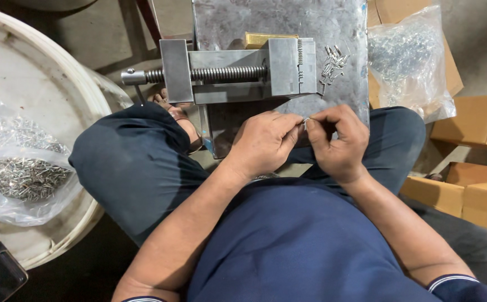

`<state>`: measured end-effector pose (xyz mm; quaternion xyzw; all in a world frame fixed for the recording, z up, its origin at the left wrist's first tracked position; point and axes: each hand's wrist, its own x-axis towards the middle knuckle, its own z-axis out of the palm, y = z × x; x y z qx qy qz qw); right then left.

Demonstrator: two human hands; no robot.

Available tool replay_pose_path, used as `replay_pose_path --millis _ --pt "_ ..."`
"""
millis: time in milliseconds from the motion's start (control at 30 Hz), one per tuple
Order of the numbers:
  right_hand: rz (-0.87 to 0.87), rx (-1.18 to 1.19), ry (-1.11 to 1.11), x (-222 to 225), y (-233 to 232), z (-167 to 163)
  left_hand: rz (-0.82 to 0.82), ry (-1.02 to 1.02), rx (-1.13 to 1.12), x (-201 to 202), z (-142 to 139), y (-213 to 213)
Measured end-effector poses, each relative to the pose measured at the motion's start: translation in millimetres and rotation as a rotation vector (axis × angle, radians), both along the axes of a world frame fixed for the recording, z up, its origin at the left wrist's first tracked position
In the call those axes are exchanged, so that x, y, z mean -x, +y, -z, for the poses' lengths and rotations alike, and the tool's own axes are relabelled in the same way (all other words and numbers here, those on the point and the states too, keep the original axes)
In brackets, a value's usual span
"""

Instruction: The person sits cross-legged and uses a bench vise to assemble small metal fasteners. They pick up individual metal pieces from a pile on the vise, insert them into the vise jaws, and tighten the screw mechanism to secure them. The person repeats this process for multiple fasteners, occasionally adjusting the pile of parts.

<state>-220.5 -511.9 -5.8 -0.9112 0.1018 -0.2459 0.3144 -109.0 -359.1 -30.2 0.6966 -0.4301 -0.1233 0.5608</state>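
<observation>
My left hand (266, 142) and my right hand (338, 140) meet over the near edge of a metal plate (333, 28), fingertips pinched together on a tiny metal part (306, 120). Just beyond them a steel vise (238, 70) lies on the plate, its screw handle pointing left and a brass-coloured block (260, 39) behind its jaw. A small pile of loose metal pins (333, 64) rests on the plate right of the vise. I sit cross-legged in dark trousers, with the plate between my knees.
A clear bag of small metal pins (20, 173) lies in a large white tub (59, 100) at left. Another clear bag of metal parts (408, 61) rests on cardboard boxes (478, 123) at right. More boxes (456, 193) stand beside my right knee.
</observation>
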Motion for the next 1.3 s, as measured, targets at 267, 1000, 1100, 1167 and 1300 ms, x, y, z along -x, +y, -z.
replay_pose_path --millis 267,1000,1100,1167,1300 --pt "-0.103 -0.422 0.119 8 -12 0 -0.035 -0.05 0.09 3 1 -1" --pt "-0.054 -0.63 0.137 13 -12 22 -0.104 -0.304 0.038 10 -4 -1" --pt "-0.023 -0.6 0.14 13 -11 22 -0.126 -0.347 0.016 11 -4 -2" --pt "-0.016 -0.569 0.149 12 -10 22 -0.133 -0.379 -0.016 12 -4 -2" --pt "-0.007 -0.597 0.153 11 -9 23 -0.13 -0.437 -0.078 14 -2 -2"
